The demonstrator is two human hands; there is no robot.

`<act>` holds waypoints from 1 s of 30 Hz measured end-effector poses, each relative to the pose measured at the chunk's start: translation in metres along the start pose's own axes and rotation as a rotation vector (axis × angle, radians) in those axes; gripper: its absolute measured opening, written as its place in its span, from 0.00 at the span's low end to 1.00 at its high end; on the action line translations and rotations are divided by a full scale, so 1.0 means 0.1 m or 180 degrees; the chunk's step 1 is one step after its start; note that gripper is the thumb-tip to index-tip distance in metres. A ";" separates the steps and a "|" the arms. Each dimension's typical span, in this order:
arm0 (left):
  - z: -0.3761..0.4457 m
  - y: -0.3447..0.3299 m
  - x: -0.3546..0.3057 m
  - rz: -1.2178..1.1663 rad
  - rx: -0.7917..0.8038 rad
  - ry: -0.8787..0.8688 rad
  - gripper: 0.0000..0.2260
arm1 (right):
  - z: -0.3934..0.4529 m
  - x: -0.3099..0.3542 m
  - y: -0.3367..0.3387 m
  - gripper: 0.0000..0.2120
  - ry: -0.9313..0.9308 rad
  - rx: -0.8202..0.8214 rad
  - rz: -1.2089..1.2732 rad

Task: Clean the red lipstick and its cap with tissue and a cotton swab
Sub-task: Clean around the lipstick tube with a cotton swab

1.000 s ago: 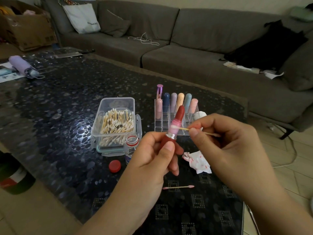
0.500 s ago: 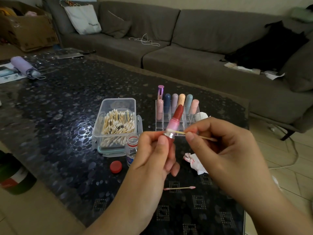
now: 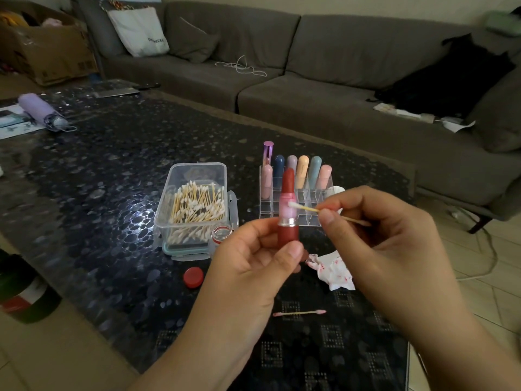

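My left hand (image 3: 255, 261) grips the base of the uncapped red lipstick (image 3: 288, 213) and holds it upright over the table. The pink inner tube and red bullet stick up above my fingers. My right hand (image 3: 375, 235) pinches a cotton swab (image 3: 315, 209), and its white tip touches the pink tube from the right. A crumpled tissue (image 3: 334, 268) with red stains lies on the table under my hands. A used swab (image 3: 299, 313) with pink tips lies nearer to me. I cannot pick out the lipstick's cap.
A clear box of cotton swabs (image 3: 194, 204) stands left of my hands, with a small open bottle (image 3: 221, 232) and its red lid (image 3: 193, 277) beside it. A clear rack of pastel lipsticks (image 3: 293, 187) stands behind. The dark glass table (image 3: 98, 170) fronts a grey sofa (image 3: 310, 74).
My left hand has turned the lipstick from a tilt to upright. The swab tip has stayed on the pink tube, sliding slightly along it.
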State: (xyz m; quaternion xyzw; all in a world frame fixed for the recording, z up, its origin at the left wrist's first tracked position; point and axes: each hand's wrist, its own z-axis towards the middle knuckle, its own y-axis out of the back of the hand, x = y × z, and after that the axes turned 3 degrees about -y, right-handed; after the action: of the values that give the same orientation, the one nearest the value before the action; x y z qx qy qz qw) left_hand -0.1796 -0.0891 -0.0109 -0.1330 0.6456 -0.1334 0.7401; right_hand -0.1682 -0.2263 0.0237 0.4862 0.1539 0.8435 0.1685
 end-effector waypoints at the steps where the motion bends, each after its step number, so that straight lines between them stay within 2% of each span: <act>1: 0.00 -0.01 -0.01 0.0010 0.0013 0.0001 0.11 | 0.00 0.00 0.00 0.03 -0.0002 0.0011 0.0005; 6: 0.00 -0.01 -0.01 0.0003 -0.0040 -0.0038 0.09 | 0.00 0.00 0.01 0.03 -0.0016 0.0197 0.0024; 9: -0.01 -0.01 -0.01 0.0057 -0.0084 -0.0020 0.09 | 0.01 0.00 0.02 0.03 0.0018 0.0062 0.0008; 12: -0.02 0.00 -0.01 0.0133 -0.0120 -0.0014 0.10 | 0.01 -0.01 0.03 0.03 0.0027 0.0022 0.0025; 17: -0.01 -0.01 -0.01 0.0162 -0.0160 0.0026 0.12 | 0.00 0.00 0.01 0.04 0.0085 0.0246 0.0021; 22: 0.00 0.01 0.05 0.0246 -0.0239 0.0056 0.14 | 0.00 -0.02 0.04 0.04 0.0150 0.0006 -0.0075; 26: 0.01 -0.01 0.06 0.0112 -0.0179 -0.0005 0.14 | -0.01 -0.01 0.01 0.05 0.0250 0.0238 -0.0176; 30: 0.01 0.00 0.05 0.0191 0.0012 -0.0107 0.14 | -0.01 -0.02 0.00 0.03 0.0228 0.0146 -0.0165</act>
State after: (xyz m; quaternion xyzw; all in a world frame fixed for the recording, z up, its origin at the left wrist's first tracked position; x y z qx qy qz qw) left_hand -0.1783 -0.0905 -0.0152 -0.1144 0.6365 -0.1101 0.7548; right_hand -0.1679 -0.2272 0.0216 0.4553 0.1916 0.8520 0.1734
